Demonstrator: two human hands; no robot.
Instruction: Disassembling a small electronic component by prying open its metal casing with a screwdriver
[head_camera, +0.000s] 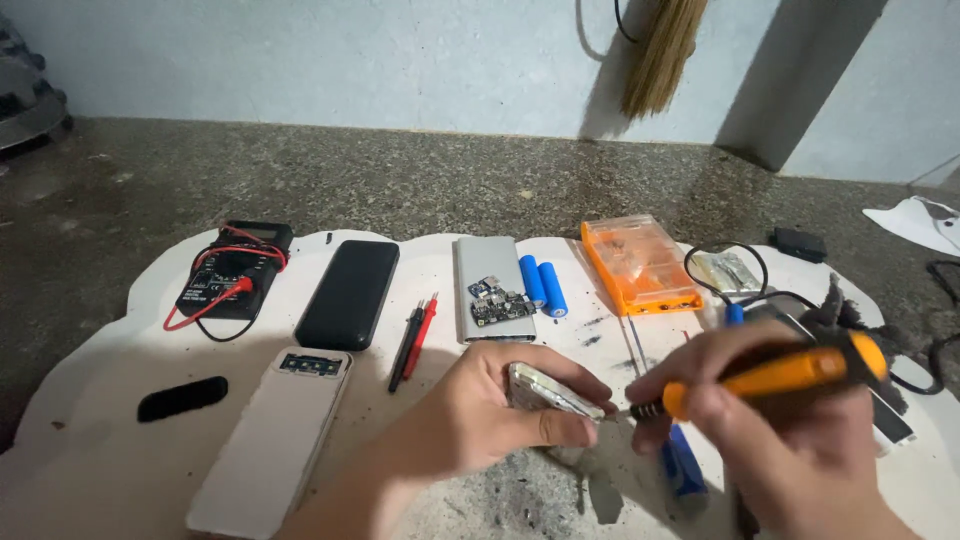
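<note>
View from above of a white work mat (100, 400) laid on a speckled stone floor (400, 170), items listed from left to right. At far left, a black multimeter (232, 272) with red and black leads coiled over it; below it, a small black oval piece (182, 398). Next, a black power bank (349, 293) lying flat, and just below it a pale open casing (270, 440) with a small board at its upper end. Beside these, a pair of thin probes (414, 340), one black and one red. At centre, a silver power bank shell (492, 285) with a small circuit board (497, 303) on it, and two blue cylindrical cells (542, 285) just beside it. In the foreground, the left hand (490, 415) is closed around a small silver casing (550, 392), held above the mat. The right hand (790, 420) grips an orange-handled screwdriver (775, 375), its tip at the edge of the silver casing. Behind the right hand lie an orange plastic case (638, 262) and a black cable (725, 270); another blue cell (685, 465) lies below the hands.
</note>
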